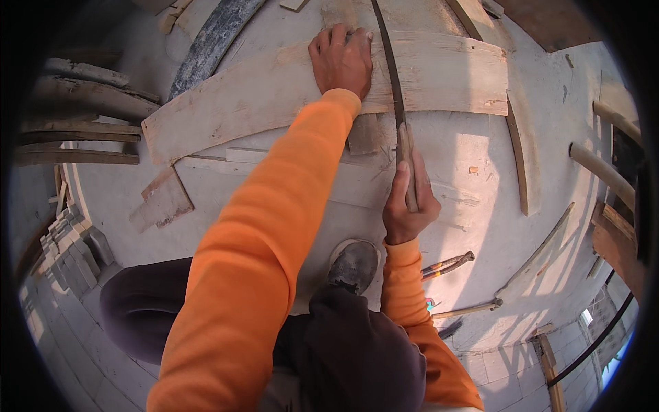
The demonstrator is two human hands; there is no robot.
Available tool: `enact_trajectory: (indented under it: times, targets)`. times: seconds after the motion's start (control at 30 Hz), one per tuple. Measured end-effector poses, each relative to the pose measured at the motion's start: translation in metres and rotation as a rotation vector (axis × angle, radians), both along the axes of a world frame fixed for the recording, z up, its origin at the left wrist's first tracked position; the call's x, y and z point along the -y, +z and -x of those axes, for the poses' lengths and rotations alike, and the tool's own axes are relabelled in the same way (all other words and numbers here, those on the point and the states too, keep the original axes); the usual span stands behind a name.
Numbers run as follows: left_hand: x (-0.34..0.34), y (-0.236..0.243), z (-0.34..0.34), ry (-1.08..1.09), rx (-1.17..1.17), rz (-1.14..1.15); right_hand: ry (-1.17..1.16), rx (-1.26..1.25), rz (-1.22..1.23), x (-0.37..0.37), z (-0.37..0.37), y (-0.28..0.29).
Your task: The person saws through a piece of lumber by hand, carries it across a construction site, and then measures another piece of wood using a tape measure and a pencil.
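A wide, pale wooden board (pixel 443 72) lies across the floor in front of me, resting partly on a short wood block (pixel 364 134). My left hand (pixel 341 60) presses down on it with fingers curled at its far edge, closed on the board. In my right hand (pixel 410 209) is the wooden handle of a handsaw (pixel 392 65), fingers wrapped round it. The saw's long, dark blade runs away from me across the board, just right of my left hand. Whether its teeth sit in a cut cannot be made out.
Pincers (pixel 447 265) and a hammer (pixel 467 309) lie right of my shoe (pixel 355 264). Curved timber pieces (pixel 82 144) are piled at left, above stacked paving blocks (pixel 72 250). A dark curved strip (pixel 213 44) lies beyond the board. Round poles (pixel 604 172) jut in at right.
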State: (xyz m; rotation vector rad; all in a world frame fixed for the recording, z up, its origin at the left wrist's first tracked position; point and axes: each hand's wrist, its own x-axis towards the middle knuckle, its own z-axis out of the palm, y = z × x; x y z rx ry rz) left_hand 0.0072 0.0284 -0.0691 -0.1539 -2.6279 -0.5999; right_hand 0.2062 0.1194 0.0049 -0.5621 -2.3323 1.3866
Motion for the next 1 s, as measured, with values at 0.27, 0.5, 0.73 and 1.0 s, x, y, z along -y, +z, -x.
enact_trajectory:
  times: [0.27,0.5,0.73,1.0]
  targets:
    - [-0.007,0.011,0.005,-0.017,-0.041,-0.018,-0.015,0.058,-0.065,-0.006,-0.043,0.01]
    - [-0.004,0.003,0.003,0.0,0.0,-0.006,0.04,0.115,-0.085,-0.006,-0.067,0.016]
    - [-0.006,0.004,0.006,-0.011,-0.041,-0.015,0.015,0.06,-0.029,-0.009,-0.025,0.015]
    - [0.004,0.004,0.006,0.009,-0.043,-0.005,0.084,0.256,-0.049,-0.004,-0.132,0.039]
